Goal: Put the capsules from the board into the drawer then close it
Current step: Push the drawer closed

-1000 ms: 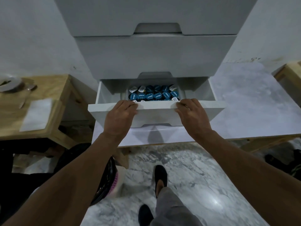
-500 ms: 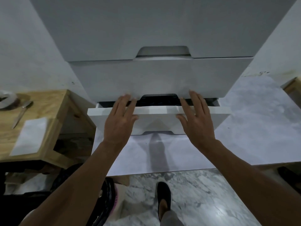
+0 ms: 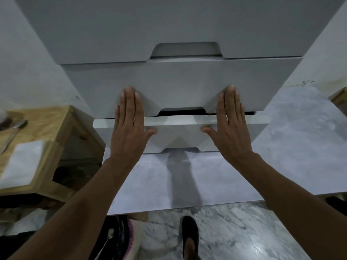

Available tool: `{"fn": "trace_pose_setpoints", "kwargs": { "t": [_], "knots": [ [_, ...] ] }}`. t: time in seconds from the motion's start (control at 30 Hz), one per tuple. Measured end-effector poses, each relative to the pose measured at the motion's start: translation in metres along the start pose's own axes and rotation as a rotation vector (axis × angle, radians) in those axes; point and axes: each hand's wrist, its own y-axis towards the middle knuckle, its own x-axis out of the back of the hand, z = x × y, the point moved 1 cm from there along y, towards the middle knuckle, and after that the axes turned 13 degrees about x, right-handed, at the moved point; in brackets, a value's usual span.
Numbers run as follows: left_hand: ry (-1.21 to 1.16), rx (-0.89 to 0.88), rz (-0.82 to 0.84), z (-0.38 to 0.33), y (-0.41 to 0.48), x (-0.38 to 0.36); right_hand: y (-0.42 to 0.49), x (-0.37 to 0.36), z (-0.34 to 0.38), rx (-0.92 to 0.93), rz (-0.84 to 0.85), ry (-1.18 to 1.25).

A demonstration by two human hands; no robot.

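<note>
Far out to the left of the left hand stands one wooden table (image 3: 47, 119) carrying one spoon (image 3: 13, 132) and one white sheet (image 3: 22, 166); the left hand (image 3: 129, 126) lies flat and wide, its palm pressed on the front of the bottom drawer (image 3: 180, 134), its four fingers (image 3: 129, 98) straight and close together, their tips reaching up onto the middle drawer (image 3: 178, 85), the thumb spread toward the other hand; it grips nothing; the forearm runs straight down and back from the wrist. Between the two hands the bottom drawer sits almost fully in, jutting just a little beyond the front above, with one thin dark slit along its top edge and its inside hidden; there are three drawer fronts in all, the top drawer (image 3: 169, 25) well above the fingertips. Below the wrists lies one pale board (image 3: 150, 184), and below that, between the forearms, one black shoe (image 3: 190, 233) on the marbled floor. The right hand (image 3: 231, 126) mirrors the left: flat, wide, fingers straight and together, thumb out toward the left hand, palm on the same drawer front, holding nothing; far to its right shows one wooden corner (image 3: 339, 96).
</note>
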Motion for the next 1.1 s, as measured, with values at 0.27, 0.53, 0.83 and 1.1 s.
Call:
{"fn": "trace_pose_setpoints", "kwargs": {
  "t": [0.27, 0.53, 0.83, 1.1],
  "knots": [
    [0.048, -0.054, -0.070, 0.007, -0.009, -0.002, -0.007, -0.006, 0.002, 0.044, -0.066, 0.036],
    [0.040, -0.101, -0.220, 0.008, -0.013, -0.007, -0.009, -0.012, 0.000, 0.074, -0.124, 0.058],
    [-0.049, -0.059, -0.153, 0.004, -0.023, -0.008, -0.016, -0.005, 0.001, 0.089, -0.263, 0.064],
    [-0.006, -0.031, -0.168, 0.000, -0.029, -0.006, -0.016, -0.004, -0.001, 0.165, -0.302, 0.066]
  ]
}}
